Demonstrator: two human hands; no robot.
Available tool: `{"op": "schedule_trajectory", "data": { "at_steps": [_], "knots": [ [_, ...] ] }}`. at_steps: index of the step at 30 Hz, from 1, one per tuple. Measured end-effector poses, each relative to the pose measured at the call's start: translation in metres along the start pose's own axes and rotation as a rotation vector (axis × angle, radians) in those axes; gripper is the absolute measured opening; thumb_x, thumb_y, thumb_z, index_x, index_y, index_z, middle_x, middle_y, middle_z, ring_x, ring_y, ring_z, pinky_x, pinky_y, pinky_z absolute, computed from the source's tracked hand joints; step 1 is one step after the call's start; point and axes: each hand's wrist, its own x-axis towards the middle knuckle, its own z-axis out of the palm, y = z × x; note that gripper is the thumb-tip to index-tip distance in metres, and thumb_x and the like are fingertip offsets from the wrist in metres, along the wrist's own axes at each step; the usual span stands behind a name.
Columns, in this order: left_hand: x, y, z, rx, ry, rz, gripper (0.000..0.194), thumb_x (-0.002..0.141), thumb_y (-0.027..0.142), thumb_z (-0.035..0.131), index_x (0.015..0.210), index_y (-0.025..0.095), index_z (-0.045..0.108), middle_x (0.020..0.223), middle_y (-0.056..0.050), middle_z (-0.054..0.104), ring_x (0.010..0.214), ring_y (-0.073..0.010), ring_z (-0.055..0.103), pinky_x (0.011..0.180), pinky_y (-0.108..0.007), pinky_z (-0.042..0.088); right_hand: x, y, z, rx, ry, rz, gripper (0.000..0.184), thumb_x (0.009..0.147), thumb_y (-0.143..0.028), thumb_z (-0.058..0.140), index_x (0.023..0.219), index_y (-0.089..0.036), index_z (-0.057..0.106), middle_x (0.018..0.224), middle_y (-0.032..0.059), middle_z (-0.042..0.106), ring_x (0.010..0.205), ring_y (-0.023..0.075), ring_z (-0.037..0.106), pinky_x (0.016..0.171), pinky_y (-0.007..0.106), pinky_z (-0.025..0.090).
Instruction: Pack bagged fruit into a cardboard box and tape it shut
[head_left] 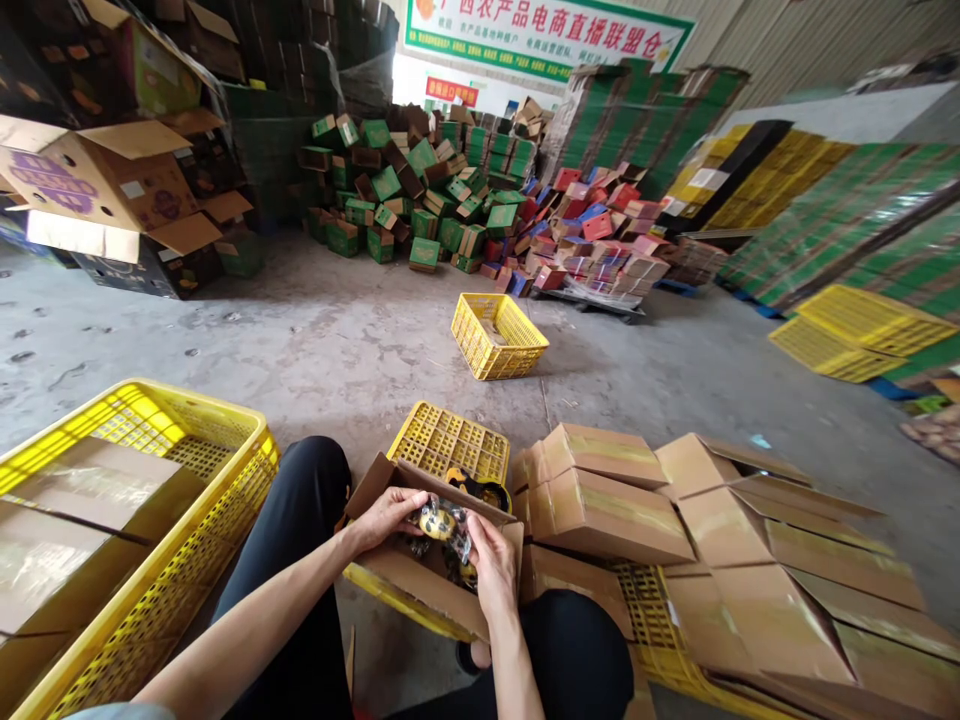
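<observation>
An open brown cardboard box point(420, 582) rests on a yellow plastic crate point(450, 440) between my knees. Inside it lie small yellow-and-black items in clear plastic wrap point(441, 522). My left hand point(384, 518) reaches in from the left, fingers curled on one wrapped item. My right hand point(491, 565) comes in from the right, fingers closed on the wrapped items at the box's near side. Exactly what the items are is hard to make out.
A large yellow crate point(217, 520) holding taped cartons stands at my left. Several taped brown boxes point(600, 500) lie to the right. Another yellow crate point(499, 335) sits on the concrete floor ahead. Piles of green and red cartons point(450, 190) fill the back.
</observation>
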Motion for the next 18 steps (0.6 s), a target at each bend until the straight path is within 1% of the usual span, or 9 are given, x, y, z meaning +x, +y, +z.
{"op": "schedule_trajectory", "data": {
  "at_steps": [4, 8, 11, 13, 16, 18],
  "knots": [
    [0.000, -0.001, 0.000, -0.063, -0.036, -0.075, 0.065, 0.085, 0.065, 0.082, 0.129, 0.017, 0.075, 0.121, -0.016, 0.078, 0.104, -0.0253, 0.078, 0.085, -0.029, 0.061, 0.001, 0.000, -0.002, 0.019, -0.004, -0.031, 0.057, 0.069, -0.066, 0.091, 0.109, -0.024, 0.087, 0.110, 0.0092, 0.086, 0.104, 0.0325, 0.080, 0.084, 0.039, 0.066],
    [-0.001, 0.001, 0.001, -0.085, -0.062, -0.146, 0.068, 0.084, 0.060, 0.085, 0.139, 0.022, 0.069, 0.126, -0.016, 0.076, 0.103, -0.0254, 0.080, 0.087, -0.030, 0.061, -0.001, -0.004, 0.000, -0.029, -0.014, -0.052, 0.055, 0.068, -0.067, 0.091, 0.105, -0.026, 0.088, 0.116, 0.0101, 0.085, 0.114, 0.0360, 0.077, 0.095, 0.044, 0.064],
    [-0.003, 0.003, 0.001, -0.132, -0.094, -0.158, 0.072, 0.084, 0.052, 0.088, 0.145, 0.024, 0.062, 0.127, -0.016, 0.076, 0.102, -0.0253, 0.080, 0.088, -0.030, 0.061, -0.007, -0.013, 0.003, -0.074, -0.096, -0.084, 0.051, 0.072, -0.065, 0.089, 0.105, -0.027, 0.089, 0.117, 0.0098, 0.085, 0.120, 0.0374, 0.075, 0.107, 0.048, 0.059],
    [-0.004, 0.003, 0.001, -0.176, -0.094, -0.145, 0.079, 0.083, 0.046, 0.091, 0.151, 0.025, 0.057, 0.126, -0.015, 0.075, 0.099, -0.0240, 0.080, 0.089, -0.031, 0.061, -0.012, -0.019, 0.006, -0.111, -0.171, -0.108, 0.048, 0.075, -0.065, 0.088, 0.105, -0.027, 0.089, 0.122, 0.0099, 0.083, 0.126, 0.0374, 0.072, 0.113, 0.048, 0.055],
    [-0.004, 0.001, -0.001, -0.226, -0.061, -0.121, 0.087, 0.083, 0.045, 0.092, 0.156, 0.027, 0.048, 0.123, -0.014, 0.075, 0.094, -0.0222, 0.080, 0.091, -0.036, 0.061, -0.016, -0.024, 0.009, -0.163, -0.279, -0.133, 0.048, 0.075, -0.067, 0.087, 0.103, -0.027, 0.089, 0.136, 0.0103, 0.077, 0.134, 0.0383, 0.067, 0.116, 0.048, 0.053],
    [-0.003, -0.001, -0.002, -0.232, -0.030, -0.119, 0.084, 0.084, 0.048, 0.090, 0.154, 0.027, 0.048, 0.121, -0.013, 0.074, 0.092, -0.0219, 0.079, 0.091, -0.038, 0.061, -0.015, -0.023, 0.010, -0.185, -0.325, -0.137, 0.050, 0.075, -0.069, 0.086, 0.100, -0.026, 0.090, 0.139, 0.0109, 0.076, 0.135, 0.0393, 0.066, 0.116, 0.049, 0.052]
  ]
}}
